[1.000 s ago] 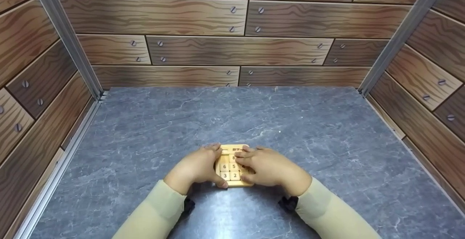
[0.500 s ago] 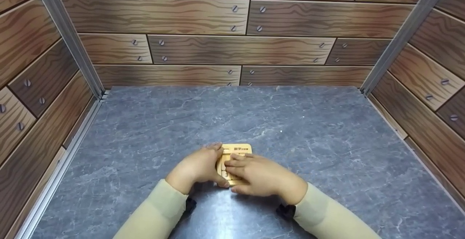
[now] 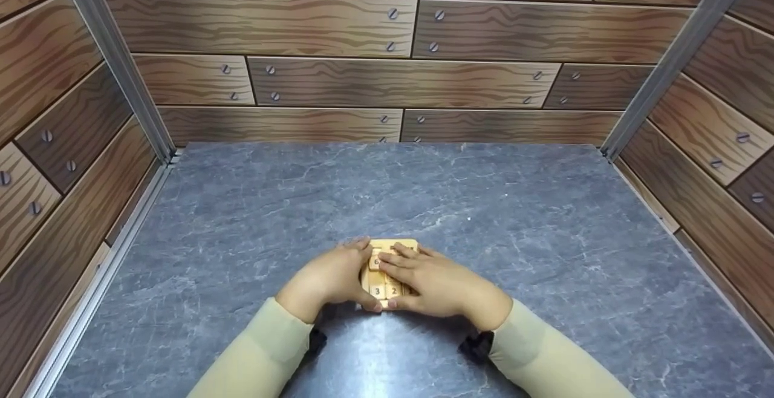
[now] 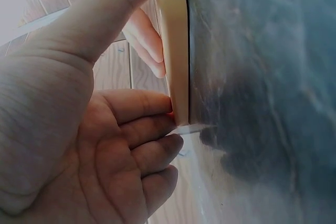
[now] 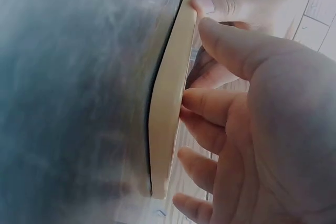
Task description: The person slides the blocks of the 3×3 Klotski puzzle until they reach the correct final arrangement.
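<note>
A wooden sliding number puzzle lies flat on the grey table in the head view. My left hand holds its left side, thumb at the near corner and fingertips at the far one. My right hand lies over the right part, its fingertips touching the tiles and its thumb at the near edge. The 6 tile sits upper left, above a bare slot; below are the 3 tile and the 2 tile. Other tiles are hidden under the right hand. Both wrist views show the puzzle's frame edge-on.
The marbled grey table spreads around the puzzle. Wood-print walls stand at the back and both sides, with metal posts at the corners.
The 6 tile has moved up from the middle row to the top left. My right hand swept left over the tiles, then back up and right. The left hand keeps its hold.
</note>
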The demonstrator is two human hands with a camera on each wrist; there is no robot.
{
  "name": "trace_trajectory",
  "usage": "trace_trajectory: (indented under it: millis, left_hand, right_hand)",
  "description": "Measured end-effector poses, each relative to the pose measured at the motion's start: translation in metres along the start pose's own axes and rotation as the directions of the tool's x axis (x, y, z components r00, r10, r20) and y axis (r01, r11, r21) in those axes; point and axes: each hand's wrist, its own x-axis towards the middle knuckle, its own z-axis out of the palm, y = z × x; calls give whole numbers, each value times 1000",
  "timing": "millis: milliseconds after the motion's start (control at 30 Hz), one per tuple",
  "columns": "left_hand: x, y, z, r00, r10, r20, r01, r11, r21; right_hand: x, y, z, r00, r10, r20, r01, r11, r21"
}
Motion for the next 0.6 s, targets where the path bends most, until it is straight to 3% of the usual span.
trace_trajectory:
  millis: [200, 600]
  left_hand:
    - [1, 0, 1, 1000, 2, 0, -2, 1000, 3]
    - [-1, -1, 0, 1000, -8, 7, 8, 1000, 5]
  right_hand:
    - [-5, -7, -2, 1000, -7, 15, 7, 1000, -4]
    - [-30, -29, 2, 990, -133, 57, 137, 987, -86]
